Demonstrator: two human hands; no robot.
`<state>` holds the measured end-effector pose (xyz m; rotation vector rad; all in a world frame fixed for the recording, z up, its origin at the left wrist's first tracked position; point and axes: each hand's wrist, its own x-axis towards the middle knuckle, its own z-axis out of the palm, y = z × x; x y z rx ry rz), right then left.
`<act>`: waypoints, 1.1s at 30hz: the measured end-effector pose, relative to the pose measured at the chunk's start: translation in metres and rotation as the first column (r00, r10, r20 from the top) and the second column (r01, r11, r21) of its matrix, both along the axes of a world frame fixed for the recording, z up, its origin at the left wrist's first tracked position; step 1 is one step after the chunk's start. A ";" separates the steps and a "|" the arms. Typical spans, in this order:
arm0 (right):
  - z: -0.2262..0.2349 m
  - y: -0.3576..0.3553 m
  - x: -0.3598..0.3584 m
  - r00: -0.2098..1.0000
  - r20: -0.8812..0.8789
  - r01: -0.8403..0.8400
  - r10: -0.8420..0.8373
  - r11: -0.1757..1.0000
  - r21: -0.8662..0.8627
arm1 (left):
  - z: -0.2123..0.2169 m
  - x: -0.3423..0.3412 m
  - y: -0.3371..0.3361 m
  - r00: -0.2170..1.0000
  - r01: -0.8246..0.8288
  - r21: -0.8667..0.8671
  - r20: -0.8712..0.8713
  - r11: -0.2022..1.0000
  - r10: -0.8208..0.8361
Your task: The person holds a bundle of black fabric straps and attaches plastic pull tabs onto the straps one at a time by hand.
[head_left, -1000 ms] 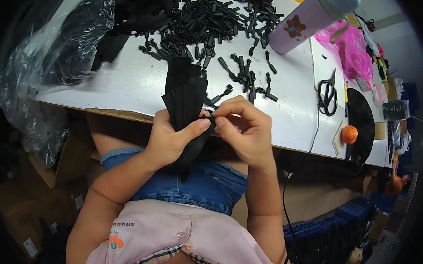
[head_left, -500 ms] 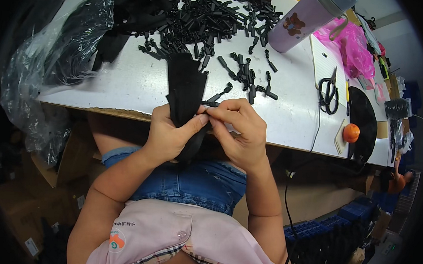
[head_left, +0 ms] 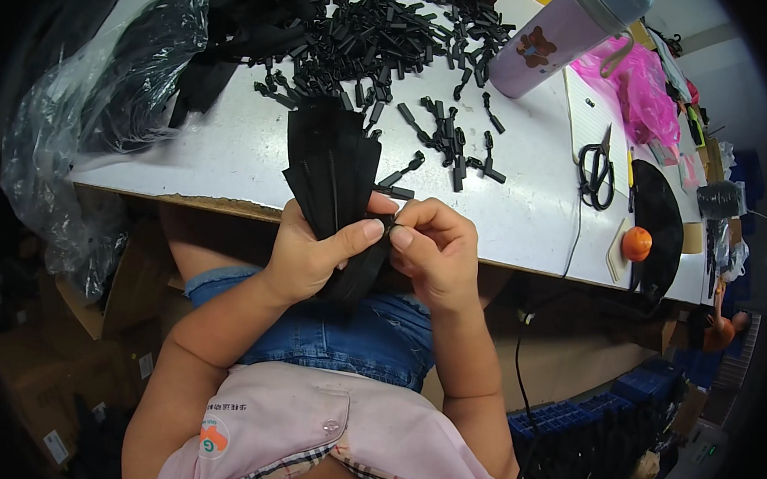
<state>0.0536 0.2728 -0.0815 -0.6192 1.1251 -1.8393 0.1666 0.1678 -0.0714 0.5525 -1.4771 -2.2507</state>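
Observation:
My left hand [head_left: 305, 257] is closed around a bundle of black zipper tapes [head_left: 331, 166], which fans out above the fist and hangs below it over my lap. Thumb and forefinger of my right hand [head_left: 440, 253] pinch together close to the left thumb, at a small black piece [head_left: 391, 223] by the tape edge. Fingertips hide most of that piece, so I cannot make out its kind. Just beyond my fingers, a few black zipper sliders with long pulls [head_left: 397, 190] lie on the white table [head_left: 230, 160].
A large heap of zipper sliders [head_left: 369, 37] spreads at the back, with a smaller cluster [head_left: 451, 143] nearer. Clear plastic with black material [head_left: 146, 93] lies left. Rightward are a lilac bottle [head_left: 544, 47], black scissors [head_left: 596, 173], a notebook [head_left: 576, 102], a pink bag [head_left: 647, 98] and an orange fruit [head_left: 636, 244].
The zipper tapes have fanned wider, and their upper ends have shifted left. My right hand has come slightly down, away from the sliders on the table, its fingers curled more tightly.

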 end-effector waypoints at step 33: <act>0.008 0.003 0.012 0.939 -0.341 0.080 -0.052 0.994 0.069 | -0.003 0.003 0.002 0.998 -0.040 -0.244 -0.058 0.969 0.027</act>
